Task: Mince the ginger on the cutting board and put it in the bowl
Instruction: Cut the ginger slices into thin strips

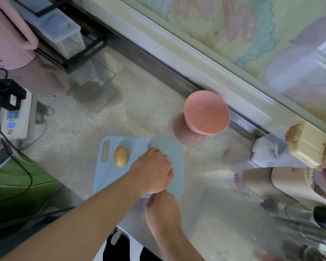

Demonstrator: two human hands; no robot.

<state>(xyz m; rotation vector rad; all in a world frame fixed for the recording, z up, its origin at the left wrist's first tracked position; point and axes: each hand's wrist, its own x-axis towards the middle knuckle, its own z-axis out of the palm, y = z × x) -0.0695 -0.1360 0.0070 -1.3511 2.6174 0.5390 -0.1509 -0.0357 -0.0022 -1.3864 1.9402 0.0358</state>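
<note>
Head view shows a round pink plastic bowl right of centre, apparently holding nothing. Below it, the left hand lies curled on a pale blue plastic cutting board beside a yellowish oval ginger piece. Right hand fingers curl; what they hold is hidden.

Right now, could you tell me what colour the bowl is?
Pink, seen in the head view: bowl.

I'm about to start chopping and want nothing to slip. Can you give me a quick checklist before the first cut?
1. Ginger on the cutting board: ok, whole, lying near the handle slot.
2. Right hand grip on the knife: cannot tell, handle hidden.
3. Left hand clear of the blade: not ok, it rests over it.
4. Bowl ready: ok, upright beyond the board.
5. Blade at the ginger: not ok, apart.
</note>
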